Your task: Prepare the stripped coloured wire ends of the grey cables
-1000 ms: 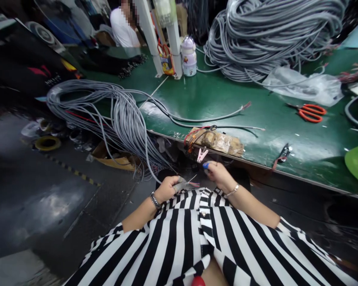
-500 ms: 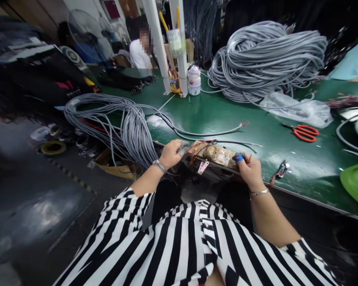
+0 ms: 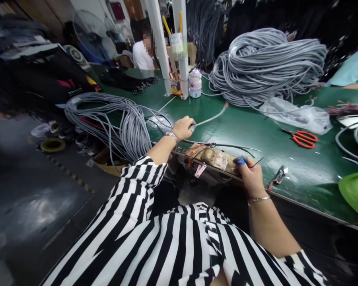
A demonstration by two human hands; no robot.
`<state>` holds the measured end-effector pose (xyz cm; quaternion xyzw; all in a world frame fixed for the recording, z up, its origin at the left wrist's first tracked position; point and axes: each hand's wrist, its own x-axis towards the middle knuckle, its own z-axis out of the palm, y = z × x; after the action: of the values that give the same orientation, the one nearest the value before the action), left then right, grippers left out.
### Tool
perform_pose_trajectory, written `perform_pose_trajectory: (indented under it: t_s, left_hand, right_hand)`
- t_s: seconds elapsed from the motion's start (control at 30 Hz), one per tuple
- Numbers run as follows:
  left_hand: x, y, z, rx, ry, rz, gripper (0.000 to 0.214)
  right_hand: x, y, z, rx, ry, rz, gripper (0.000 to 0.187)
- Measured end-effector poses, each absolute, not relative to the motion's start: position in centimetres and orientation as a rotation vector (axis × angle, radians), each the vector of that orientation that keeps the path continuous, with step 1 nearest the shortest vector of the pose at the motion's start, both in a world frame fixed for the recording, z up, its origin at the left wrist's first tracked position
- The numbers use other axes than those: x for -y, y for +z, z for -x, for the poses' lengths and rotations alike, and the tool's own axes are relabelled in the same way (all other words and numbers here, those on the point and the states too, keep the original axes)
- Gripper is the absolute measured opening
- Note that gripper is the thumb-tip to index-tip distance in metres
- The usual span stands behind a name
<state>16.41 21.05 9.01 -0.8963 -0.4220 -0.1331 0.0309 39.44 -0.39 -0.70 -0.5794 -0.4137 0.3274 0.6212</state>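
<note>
Wrapping a grey cable (image 3: 210,118), the left hand (image 3: 183,128) has its grip closed tight, so the stretch inside the fist is hidden. The free end rises off the green surface (image 3: 256,127) toward the far side, and its tip is too blurred to read.

The right hand (image 3: 252,176) sits at the near edge, fingers curled against the right end of a taped brown block (image 3: 217,157), with a blue cap on one fingertip. A thin dark wire (image 3: 258,162) pokes out past the fingers. I cannot tell whether that grip pinches it, since the palm faces away.

The block lies right along the near edge, with red and black leads tangled at its left end and a pink clip (image 3: 200,170) hanging just below. The striped shirt (image 3: 173,246) covers the lap and whatever lies under the edge.

A bundle (image 3: 122,119) of grey cables spills over the left edge toward the floor, just beside the left forearm. A large coil (image 3: 268,63) fills the far side, with a clear bag (image 3: 295,113) at its foot. A green thing (image 3: 356,190) is cut off at the right border.

Bare green lies open between the cable and the scissors (image 3: 302,138). More bare green runs from the left hand to the white posts (image 3: 158,47) and a small bottle (image 3: 195,83). Cutters (image 3: 279,174) rest near the right hand, close to the edge
</note>
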Motion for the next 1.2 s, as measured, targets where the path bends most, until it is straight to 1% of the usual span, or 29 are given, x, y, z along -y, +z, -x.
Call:
perform_pose_trajectory:
  t_s: [0.1,0.17,0.23,0.3,0.43,0.53,0.7,0.77,0.83,1.0,1.03,1.1,1.2]
  left_hand:
    - [-18.0,11.8,-14.9,1.181,-0.714,2.839,0.034]
    - [-14.7,13.6,-14.1,1.025,-0.745,2.986,0.04]
    - [-10.6,14.9,-13.6,0.89,-0.697,3.188,0.04]
    - [-6.5,15.1,-13.3,0.816,-0.625,3.395,0.033]
    - [-0.5,12.4,-12.2,0.77,-0.427,3.756,0.02]
    - [1.2,8.8,-10.3,1.003,-0.516,3.848,0.021]
    - [2.2,3.8,-6.1,1.969,-0.814,3.587,0.031]
    - [2.8,2.8,-4.4,2.189,-0.889,3.493,0.034]
    - [3.2,2.2,-3.2,2.298,-0.978,3.442,0.038]
    - [3.6,1.3,-1.9,2.45,-1.32,3.397,0.041]
    - [3.6,1.1,-2.0,2.474,-1.347,3.4,0.041]
    - [3.6,0.7,-2.2,2.488,-1.285,3.438,0.041]
    - [3.6,0.3,-2.8,2.374,-1.025,3.541,0.038]
  right_hand:
    - [0.3,-1.1,-39.5,0.93,0.778,1.319,0.029]
    - [0.3,-1.3,-39.5,0.9,0.791,1.313,0.029]
    - [0.3,-1.5,-39.5,0.855,0.802,1.302,0.03]
    - [0.2,-1.6,-39.5,0.837,0.806,1.294,0.033]
    - [0.3,-1.7,-39.5,0.908,0.717,1.348,0.036]
    - [0.4,-1.7,-39.4,0.924,0.677,1.383,0.034]
    - [0.7,-1.8,-39.4,0.999,0.594,1.398,0.03]
    - [1.1,-1.8,-39.1,1.08,0.551,1.4,0.028]
    - [2.0,-1.4,-38.3,1.194,0.562,1.37,0.027]
    - [5.1,0.2,-33.6,1.628,0.822,1.135,0.022]
    - [5.6,0.6,-32.6,1.69,0.838,1.126,0.024]
    - [6.0,1.4,-30.7,1.761,0.85,1.121,0.035]
    - [5.5,2.4,-28.7,1.818,0.874,1.068,0.046]
